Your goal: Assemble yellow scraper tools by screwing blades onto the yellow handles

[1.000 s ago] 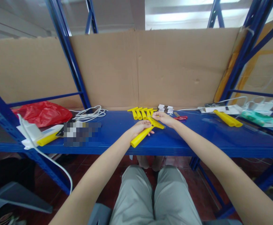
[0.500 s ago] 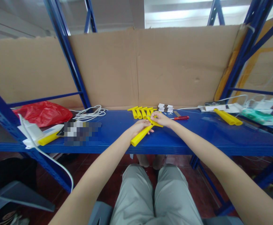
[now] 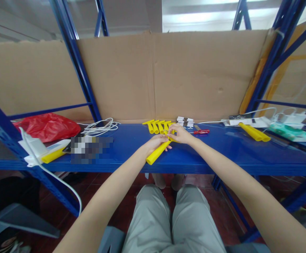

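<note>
A yellow T-shaped plastic handle [image 3: 157, 154] slants over the front part of the blue bench, its tube end toward me. My left hand [image 3: 155, 142] is wrapped around it near the crosspiece. My right hand [image 3: 178, 134] is closed, fingertips pinched at the handle's head and covering part of it. Whether a small part sits between those fingertips is hidden. Just behind my hands, several more yellow T-shaped handles [image 3: 155, 127] lie in a row. Right of them are small stacks of white and dark pieces [image 3: 185, 122] and a red-handled screwdriver [image 3: 201, 132].
On the left lie a red plastic bag [image 3: 49, 127], coiled white cable [image 3: 102, 127] and a white-and-yellow item [image 3: 54, 154]. Two yellow tubes [image 3: 253, 133] and a green-and-white packet [image 3: 291, 132] are at the right. A cardboard sheet [image 3: 195, 73] closes the back between blue posts.
My right hand has shifted slightly left and down over the handle's head, covering more of the crosspiece. My left hand keeps its hold in the same place.
</note>
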Tool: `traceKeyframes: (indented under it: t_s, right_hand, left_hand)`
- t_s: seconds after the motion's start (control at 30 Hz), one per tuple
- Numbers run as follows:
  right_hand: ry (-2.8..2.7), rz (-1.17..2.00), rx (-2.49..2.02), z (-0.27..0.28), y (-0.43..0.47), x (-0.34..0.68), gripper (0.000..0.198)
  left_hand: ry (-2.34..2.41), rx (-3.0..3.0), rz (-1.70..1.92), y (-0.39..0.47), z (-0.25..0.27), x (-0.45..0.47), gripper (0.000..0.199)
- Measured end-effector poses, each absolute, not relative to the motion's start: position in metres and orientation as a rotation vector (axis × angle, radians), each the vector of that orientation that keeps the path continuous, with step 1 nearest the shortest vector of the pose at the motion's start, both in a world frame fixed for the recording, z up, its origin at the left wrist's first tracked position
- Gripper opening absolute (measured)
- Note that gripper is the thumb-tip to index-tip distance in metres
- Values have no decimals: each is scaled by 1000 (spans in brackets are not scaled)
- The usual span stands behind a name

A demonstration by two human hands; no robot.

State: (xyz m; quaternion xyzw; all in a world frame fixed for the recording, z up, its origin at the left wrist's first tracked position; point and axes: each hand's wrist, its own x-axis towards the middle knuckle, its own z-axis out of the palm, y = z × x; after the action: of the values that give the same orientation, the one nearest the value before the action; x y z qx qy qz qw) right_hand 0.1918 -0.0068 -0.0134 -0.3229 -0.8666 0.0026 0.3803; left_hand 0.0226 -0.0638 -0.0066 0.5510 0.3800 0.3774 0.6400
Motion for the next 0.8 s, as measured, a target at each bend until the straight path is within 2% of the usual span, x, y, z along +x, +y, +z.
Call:
traceKeyframes:
  t_s: [0.13, 0.47, 0.8]
  right_hand:
    - [-2172, 118, -804, -13, -4, 192, 10]
    - [-1944, 717, -939, -19, -5, 199, 13]
    - [-1775, 941, -933, -21, -5, 194, 18]
  left_hand:
    - [875, 1239, 896, -66, -6, 24, 11]
    - [872, 1276, 845, -63, -8, 23, 13]
    - [848, 1324, 859, -57, -14, 22, 12]
